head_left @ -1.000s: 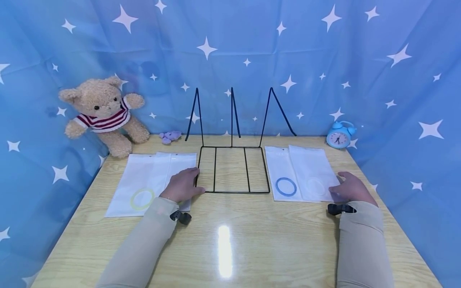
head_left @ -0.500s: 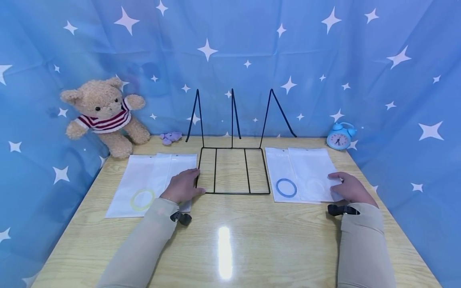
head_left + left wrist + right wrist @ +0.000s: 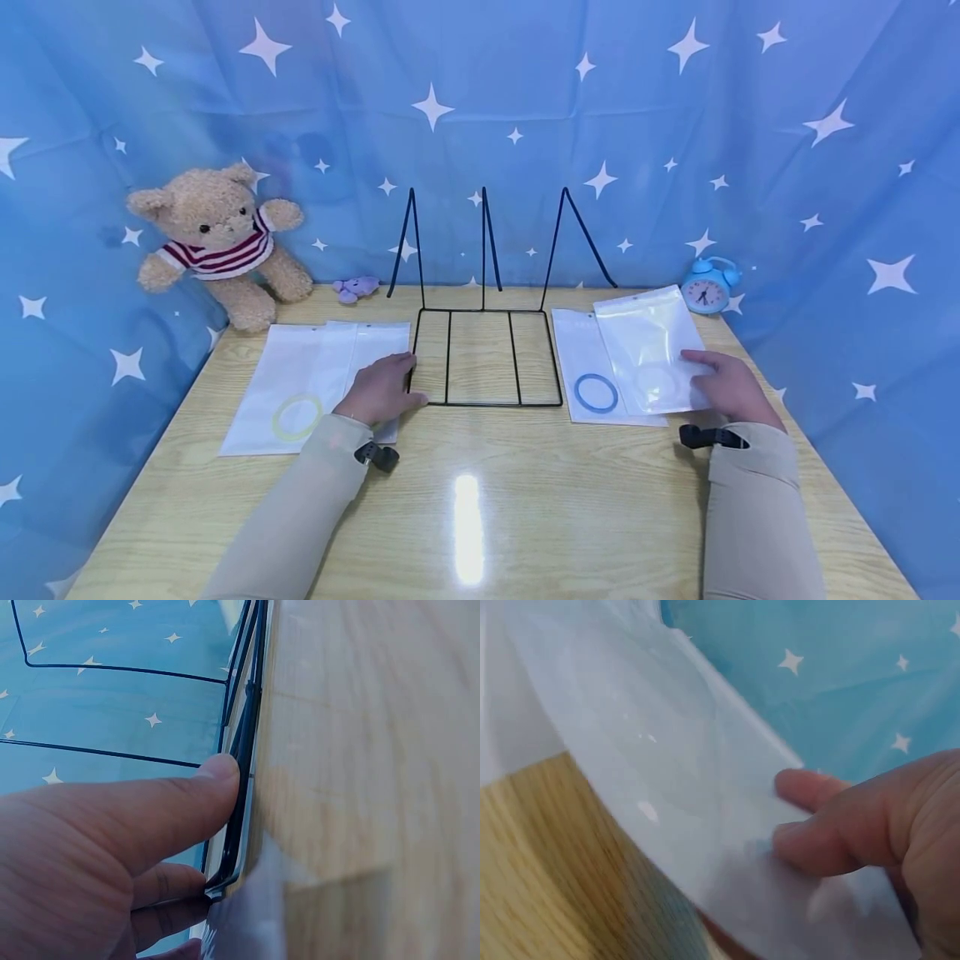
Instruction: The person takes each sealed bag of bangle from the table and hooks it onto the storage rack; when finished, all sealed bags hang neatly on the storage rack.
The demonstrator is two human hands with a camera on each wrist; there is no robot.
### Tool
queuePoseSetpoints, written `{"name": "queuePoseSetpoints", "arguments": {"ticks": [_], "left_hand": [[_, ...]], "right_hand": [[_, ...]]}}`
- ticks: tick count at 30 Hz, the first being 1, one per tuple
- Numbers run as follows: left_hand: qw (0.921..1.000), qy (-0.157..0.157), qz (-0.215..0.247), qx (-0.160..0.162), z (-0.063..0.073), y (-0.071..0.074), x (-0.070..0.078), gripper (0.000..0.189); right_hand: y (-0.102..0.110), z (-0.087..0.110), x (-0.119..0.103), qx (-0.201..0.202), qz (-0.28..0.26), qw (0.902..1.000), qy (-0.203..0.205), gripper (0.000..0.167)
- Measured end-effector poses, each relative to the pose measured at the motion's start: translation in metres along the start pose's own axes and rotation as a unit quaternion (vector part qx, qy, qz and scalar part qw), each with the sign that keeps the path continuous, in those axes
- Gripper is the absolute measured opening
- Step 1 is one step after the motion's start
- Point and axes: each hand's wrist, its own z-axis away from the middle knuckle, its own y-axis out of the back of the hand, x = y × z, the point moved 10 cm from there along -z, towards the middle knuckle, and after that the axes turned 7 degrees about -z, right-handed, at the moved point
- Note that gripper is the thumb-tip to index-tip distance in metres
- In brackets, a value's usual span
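My right hand (image 3: 733, 389) pinches the right edge of a white-and-clear plastic bag (image 3: 645, 329), which is lifted and tilted off the table on that side. In the right wrist view the thumb lies on top of the bag (image 3: 705, 802) and its surface bows. A faint pale ring shows inside it. Beneath and left of it lies a second flat bag (image 3: 576, 346) with a blue ring (image 3: 577, 393). My left hand (image 3: 378, 388) grips the front left corner of a black wire rack (image 3: 487, 405); the left wrist view shows thumb and fingers around the wire (image 3: 244, 772).
Two overlapping bags (image 3: 285, 358) lie at left, one with a yellow ring (image 3: 275, 417), partly under the left forearm. A teddy bear (image 3: 217, 225), a small purple toy (image 3: 356, 288) and a blue alarm clock (image 3: 705, 293) stand along the star-patterned curtain (image 3: 480, 67).
My right hand has moved slightly left onto the top right bag and taken its edge. That bag has risen and tilted from lying flat. The left hand and the rack have stayed put.
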Motion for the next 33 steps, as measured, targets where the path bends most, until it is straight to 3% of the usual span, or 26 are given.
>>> {"name": "queuePoseSetpoints", "arguments": {"ticks": [8, 17, 26, 29, 30, 33], "left_hand": [[1.0000, -0.001, -0.001, -0.002, 0.001, 0.000, 0.001, 0.082], [1.0000, 0.000, -0.005, -0.003, 0.001, 0.001, 0.001, 0.082], [1.0000, 0.003, 0.000, -0.007, 0.001, 0.000, 0.000, 0.081], [1.0000, 0.003, 0.000, -0.008, 0.001, -0.001, 0.000, 0.081], [1.0000, 0.004, 0.001, -0.007, 0.001, 0.000, 0.000, 0.081], [1.0000, 0.005, 0.001, -0.008, 0.001, 0.000, 0.000, 0.081]], "right_hand": [[0.009, 0.007, -0.011, 0.060, -0.048, 0.9969, 0.018, 0.061], [0.018, 0.017, -0.029, 0.101, -0.090, 0.9882, 0.072, 0.048], [0.016, 0.022, -0.040, 0.072, -0.143, 0.9817, 0.102, 0.045], [0.013, 0.025, -0.045, 0.034, -0.232, 0.9628, 0.135, 0.044], [0.011, 0.026, -0.047, 0.013, -0.273, 0.9510, 0.145, 0.044], [0.004, 0.030, -0.054, -0.055, -0.394, 0.9016, 0.170, 0.043]]}}
